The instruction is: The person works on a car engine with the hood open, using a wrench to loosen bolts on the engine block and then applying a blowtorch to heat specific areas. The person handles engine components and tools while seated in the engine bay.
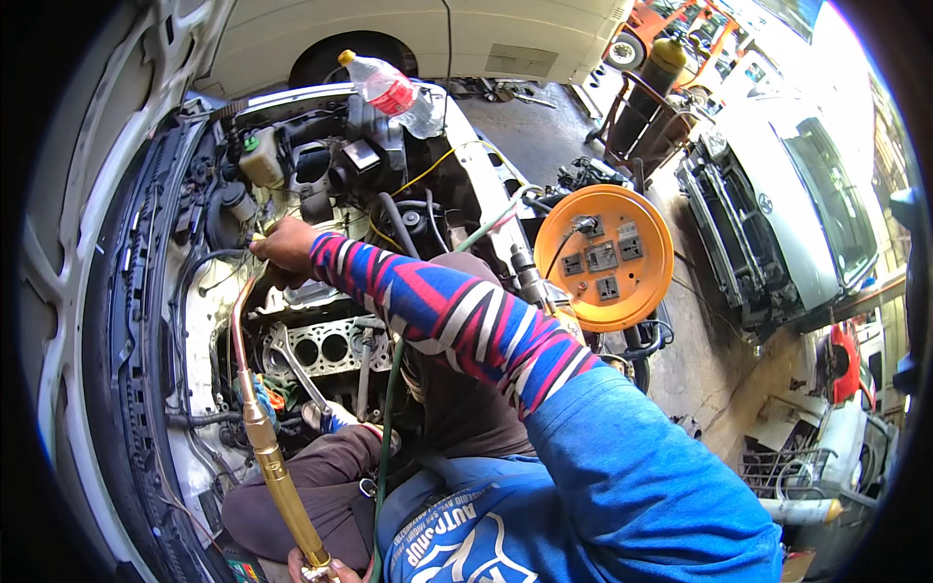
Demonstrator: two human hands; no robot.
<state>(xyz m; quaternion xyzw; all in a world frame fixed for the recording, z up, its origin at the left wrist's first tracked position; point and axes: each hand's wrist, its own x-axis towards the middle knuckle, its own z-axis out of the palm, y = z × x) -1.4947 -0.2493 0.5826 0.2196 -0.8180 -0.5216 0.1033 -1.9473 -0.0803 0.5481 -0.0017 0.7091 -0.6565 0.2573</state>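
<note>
At the lower edge my left hand (342, 571), partly cut off, is closed round the valve end of a brass gas torch (280, 486). Its long copper tube (237, 330) runs up and bends toward my right hand (284, 247). That hand is reached out over the engine bay, fingers curled together near the torch tip. A small yellowish bit shows at its fingers, too small to name. Below it sits a bare engine block (335, 340) with open cylinder bores. A large wrench (299, 374) leans across the block. A green hose (391, 413) passes along my leg.
A plastic bottle (394, 95) stands tilted on the car's front edge. To the right are an orange cable reel (649, 255) with sockets and a plug, a power drill (530, 277), a gas cylinder (661, 73) on a cart, and a white car (826, 189). The raised hood (63, 321) borders the left.
</note>
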